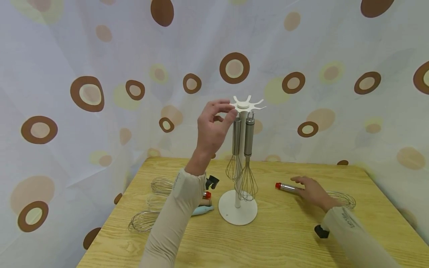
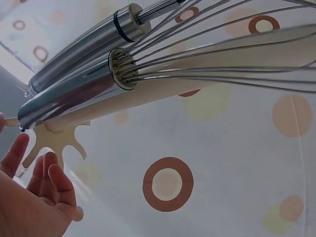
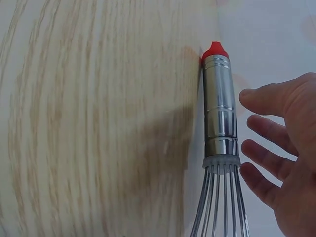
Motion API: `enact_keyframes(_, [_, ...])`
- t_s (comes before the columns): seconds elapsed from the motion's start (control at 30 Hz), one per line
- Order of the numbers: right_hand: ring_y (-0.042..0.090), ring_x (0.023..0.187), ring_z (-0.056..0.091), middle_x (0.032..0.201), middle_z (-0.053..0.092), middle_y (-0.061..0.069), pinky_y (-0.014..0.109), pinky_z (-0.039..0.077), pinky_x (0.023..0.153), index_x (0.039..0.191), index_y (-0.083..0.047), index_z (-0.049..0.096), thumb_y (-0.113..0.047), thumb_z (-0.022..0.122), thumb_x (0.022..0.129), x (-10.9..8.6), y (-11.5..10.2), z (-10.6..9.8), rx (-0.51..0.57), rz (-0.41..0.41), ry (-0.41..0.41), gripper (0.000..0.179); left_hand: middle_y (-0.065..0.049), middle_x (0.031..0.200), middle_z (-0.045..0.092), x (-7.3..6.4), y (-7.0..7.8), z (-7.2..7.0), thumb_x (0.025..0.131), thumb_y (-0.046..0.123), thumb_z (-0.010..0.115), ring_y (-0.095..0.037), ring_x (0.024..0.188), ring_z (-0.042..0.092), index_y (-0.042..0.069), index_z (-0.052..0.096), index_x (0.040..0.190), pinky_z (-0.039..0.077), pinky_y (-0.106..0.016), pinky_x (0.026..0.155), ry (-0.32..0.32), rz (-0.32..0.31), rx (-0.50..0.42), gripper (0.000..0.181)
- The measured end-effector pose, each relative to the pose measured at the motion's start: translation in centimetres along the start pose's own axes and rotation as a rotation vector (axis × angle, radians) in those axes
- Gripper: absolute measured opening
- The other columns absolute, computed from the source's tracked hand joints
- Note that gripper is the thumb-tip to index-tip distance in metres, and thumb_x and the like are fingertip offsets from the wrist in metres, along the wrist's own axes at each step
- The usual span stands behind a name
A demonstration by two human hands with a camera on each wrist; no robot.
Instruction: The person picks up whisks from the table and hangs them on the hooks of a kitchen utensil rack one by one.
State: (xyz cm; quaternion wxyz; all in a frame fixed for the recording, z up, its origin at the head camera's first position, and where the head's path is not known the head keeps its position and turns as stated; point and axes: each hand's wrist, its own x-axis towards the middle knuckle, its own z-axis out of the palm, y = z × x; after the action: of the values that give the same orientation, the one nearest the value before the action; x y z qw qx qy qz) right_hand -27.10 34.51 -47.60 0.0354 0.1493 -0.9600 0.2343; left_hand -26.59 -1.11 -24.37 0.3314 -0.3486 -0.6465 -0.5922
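A white stand (image 1: 242,105) with a ring of hooks carries two hanging whisks, a smaller steel one (image 1: 236,136) and a larger one (image 1: 248,137). At the stand's top, my left hand (image 1: 214,124) has its fingers loosely bent beside the smaller whisk's upper end. In the left wrist view, that whisk's steel handle (image 2: 74,96) passes just above the fingers. To the right, a whisk with a red-tipped steel handle (image 1: 288,187) lies on the table. My right hand (image 1: 313,193) is over it, fingers spread and apart from the handle (image 3: 219,106) in the right wrist view.
Left of the stand lie several more whisks, among them a balloon whisk (image 1: 144,221) and one with a light-blue handle (image 1: 202,210); my left forearm partly covers them. The stand's round white base (image 1: 231,214) rests on the wooden table (image 1: 268,242). A dotted curtain (image 1: 207,37) hangs behind.
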Motion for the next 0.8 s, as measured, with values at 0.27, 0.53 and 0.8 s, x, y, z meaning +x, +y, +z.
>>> enact_keyframes(0.27, [0.045, 0.102, 0.055, 0.118, 0.055, 0.03, 0.055, 0.047, 0.078, 0.125, 0.006, 0.055, -0.001, 0.06, 0.089, 0.5, 0.5, 0.9, -0.029, -0.002, 0.0, 0.038, -0.013, 0.117, 0.057, 0.1, 0.4, 0.5, 0.085, 0.01, 0.071, -0.011, 0.109, 0.05, -0.003, 0.069, 0.095, 0.047, -0.027, 0.074, 0.005, -0.007, 0.01, 0.016])
enact_keyframes(0.53, [0.039, 0.095, 0.06, 0.107, 0.061, 0.024, 0.053, 0.048, 0.077, 0.122, 0.006, 0.059, 0.0, 0.062, 0.087, 0.6, 0.9, 1.6, -0.055, -0.024, 0.008, 0.036, -0.012, 0.117, 0.059, 0.0, 0.7, 0.8, 0.084, 0.01, 0.073, -0.014, 0.108, 0.052, -0.003, 0.071, 0.095, 0.048, -0.025, 0.073, 0.028, -0.014, 0.024, 0.017])
enact_keyframes(0.8, [0.035, 0.09, 0.061, 0.1, 0.064, 0.018, 0.051, 0.048, 0.076, 0.118, 0.003, 0.062, 0.0, 0.064, 0.086, 0.7, 0.9, 1.9, -0.111, -0.039, 0.004, 0.033, -0.014, 0.115, 0.06, 0.1, 0.6, 0.9, 0.085, 0.008, 0.071, -0.014, 0.102, 0.056, -0.004, 0.072, 0.096, 0.048, -0.026, 0.073, 0.038, 0.005, 0.011, 0.017])
